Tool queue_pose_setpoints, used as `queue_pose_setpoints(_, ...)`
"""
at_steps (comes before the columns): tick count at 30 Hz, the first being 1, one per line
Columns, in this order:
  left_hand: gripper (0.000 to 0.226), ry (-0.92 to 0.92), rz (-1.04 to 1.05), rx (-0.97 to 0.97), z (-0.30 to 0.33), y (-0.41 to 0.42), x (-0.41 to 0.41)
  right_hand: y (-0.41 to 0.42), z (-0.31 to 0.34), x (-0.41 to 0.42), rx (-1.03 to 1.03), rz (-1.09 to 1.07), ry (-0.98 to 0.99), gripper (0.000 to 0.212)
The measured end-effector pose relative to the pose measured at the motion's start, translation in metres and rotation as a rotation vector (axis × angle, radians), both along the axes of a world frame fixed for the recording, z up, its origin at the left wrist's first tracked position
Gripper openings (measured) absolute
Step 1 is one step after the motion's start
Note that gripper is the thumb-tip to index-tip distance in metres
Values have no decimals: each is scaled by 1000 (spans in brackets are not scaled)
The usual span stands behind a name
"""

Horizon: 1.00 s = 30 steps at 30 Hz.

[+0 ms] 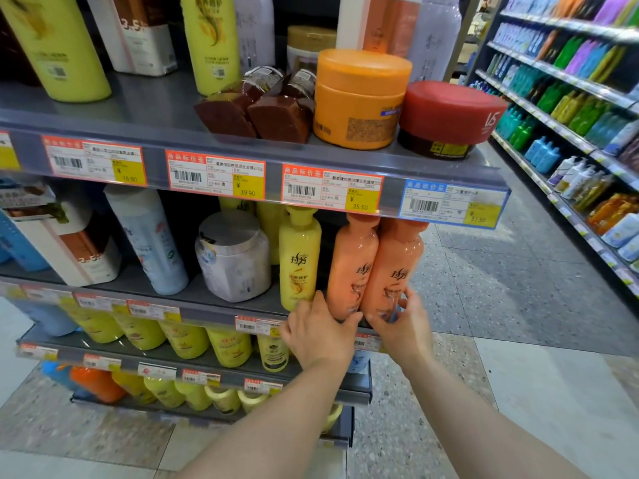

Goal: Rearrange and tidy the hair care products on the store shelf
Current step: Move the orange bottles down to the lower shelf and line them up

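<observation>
Two orange bottles stand side by side at the right end of the middle shelf (221,305), the left orange bottle (351,267) and the right orange bottle (394,271). My left hand (318,335) grips the base of the left orange bottle, thumb on its front. My right hand (404,326) curls round the base of the right orange bottle. A yellow bottle (299,257) stands just left of them, touching my left hand's fingers. The bottles' tops are hidden behind the shelf edge above.
A white jar (235,257), a pale blue bottle (148,240) and a boxed product (65,243) stand further left. The upper shelf carries an orange jar (359,98), a red jar (449,115) and brown bottles (256,108). Yellow bottles fill the lower shelves. An aisle shelf (570,98) runs right.
</observation>
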State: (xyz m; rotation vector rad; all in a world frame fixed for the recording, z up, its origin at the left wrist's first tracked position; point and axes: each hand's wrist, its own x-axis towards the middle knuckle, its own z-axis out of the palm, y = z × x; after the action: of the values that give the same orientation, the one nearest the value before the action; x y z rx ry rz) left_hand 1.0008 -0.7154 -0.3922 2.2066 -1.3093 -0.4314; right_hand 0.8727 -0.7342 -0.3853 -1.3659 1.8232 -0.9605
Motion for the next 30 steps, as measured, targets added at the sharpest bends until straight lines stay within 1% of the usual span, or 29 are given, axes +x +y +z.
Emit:
queue_pose_setpoints(2, 68, 1, 19, 27, 0, -6, -1, -2, -2, -2, 28, 5, 40, 63)
queue_pose_setpoints(6, 59, -24, 9, 25, -1, -10, 2, -5, -3, -3, 51, 11, 96, 48)
queue_pose_setpoints(10, 51, -26, 3, 4, -2, -8, 6, -7, -5, -3, 62, 21, 98, 44)
queue_pose_setpoints(13, 43, -40, -5, -9, -1, -8, 5, -7, -7, -4, 46, 27, 101, 45)
queue_pose_setpoints(16, 38, -41, -11, -6, -1, -9, 7, -4, -5, -5, 25, 44, 20, 52)
queue_pose_setpoints(18, 34, -2, -29, 9, 1, -7, 10, 4, -1, -5, -3, 37, -33, 55)
queue_pose_setpoints(20, 33, 71, -63, -2, 7, -1, 15, 19, 7, -2, -33, -3, -12, 60)
queue_pose_setpoints(21, 35, 123, -81, -12, 10, 4, 19, 28, 12, 0, -40, -12, 16, 62)
queue_pose_setpoints(23, 54, 208, -96, -35, 20, 17, 32, 44, 21, 10, -48, 42, 40, 64)
queue_pose_setpoints(24, 60, 218, -96, -49, 25, 25, 41, 51, 26, 18, -48, 85, 45, 63)
queue_pose_setpoints(27, 63, 165, -51, -78, 46, 49, 74, 63, 44, 48, -41, 198, 90, 61)
queue_pose_setpoints(30, 62, 44, -2, -131, 61, 68, 111, 64, 60, 85, -28, 266, 97, 65)
